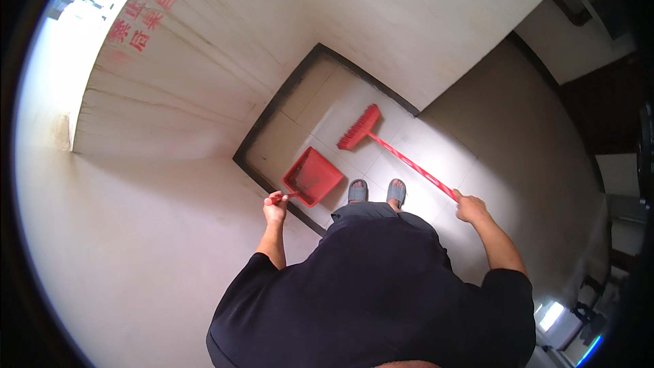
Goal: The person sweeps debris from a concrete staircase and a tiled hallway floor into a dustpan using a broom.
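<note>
My left hand (276, 206) is closed around the handle of a red plastic dustpan (318, 175), whose pan is in front of and to the left of my feet. Dust and small debris lie in the pan. On the right, my right hand (470, 207) grips the red patterned handle of a broom (359, 129). The broom's red head is ahead of my feet, beyond the dustpan and to its right, with its bristles facing up and left in the picture. Pan and broom head are apart.
Pale floor tiles (409, 138) meet walls edged by a dark baseboard (286, 94) in a corner ahead. The left wall (204, 61) has brown streaks and red writing. A wall corner juts out at the right, with darker floor (511, 128) past it. My slippers (358, 191) are below me.
</note>
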Available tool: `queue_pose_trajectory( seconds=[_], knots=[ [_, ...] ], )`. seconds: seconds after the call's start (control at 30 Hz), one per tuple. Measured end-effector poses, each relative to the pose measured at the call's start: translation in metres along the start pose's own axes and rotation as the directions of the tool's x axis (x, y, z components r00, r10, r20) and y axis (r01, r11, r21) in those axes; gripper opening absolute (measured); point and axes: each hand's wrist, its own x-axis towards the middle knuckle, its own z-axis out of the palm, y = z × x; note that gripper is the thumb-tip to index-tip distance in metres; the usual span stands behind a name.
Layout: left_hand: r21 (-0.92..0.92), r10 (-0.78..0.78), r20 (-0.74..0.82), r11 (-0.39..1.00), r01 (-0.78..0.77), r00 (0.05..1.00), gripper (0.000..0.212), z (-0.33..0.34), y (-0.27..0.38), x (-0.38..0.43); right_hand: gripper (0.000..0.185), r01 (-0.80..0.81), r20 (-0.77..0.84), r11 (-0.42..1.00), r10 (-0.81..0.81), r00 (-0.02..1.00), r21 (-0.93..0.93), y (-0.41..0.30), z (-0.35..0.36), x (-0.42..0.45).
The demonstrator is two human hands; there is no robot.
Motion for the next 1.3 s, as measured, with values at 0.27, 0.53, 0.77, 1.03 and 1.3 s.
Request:
queue_pose_trajectory(
  seconds=[0.27,0.53,0.77,1.03,1.3],
  knots=[
    [-0.044,0.064,0.011,0.997,-0.063,0.998,0.024,0.012,0.002,-0.009,0.051,-0.134,-0.073,0.986,0.141,0.987,0.100,0.062,-0.002,-0.082],
    [0.235,0.209,0.196,0.938,-0.253,0.958,0.026,0.052,0.052,0.002,0.049,-0.056,-0.154,0.651,0.261,0.953,0.757,0.081,0.151,-0.106],
    [0.070,0.326,0.342,0.926,-0.370,0.881,0.030,0.085,0.050,0.058,0.048,-0.264,0.185,0.195,0.348,0.919,0.945,0.012,0.052,-0.119],
    [0.484,0.164,0.440,0.784,-0.387,0.883,0.035,0.110,0.151,0.001,0.060,-0.396,0.246,0.245,0.476,0.844,0.885,-0.030,0.074,-0.087],
    [0.582,0.070,0.422,0.744,-0.329,0.904,0.031,0.131,0.181,0.003,0.069,-0.391,0.327,0.762,0.247,0.912,0.516,-0.086,0.052,-0.119]
  ],
)
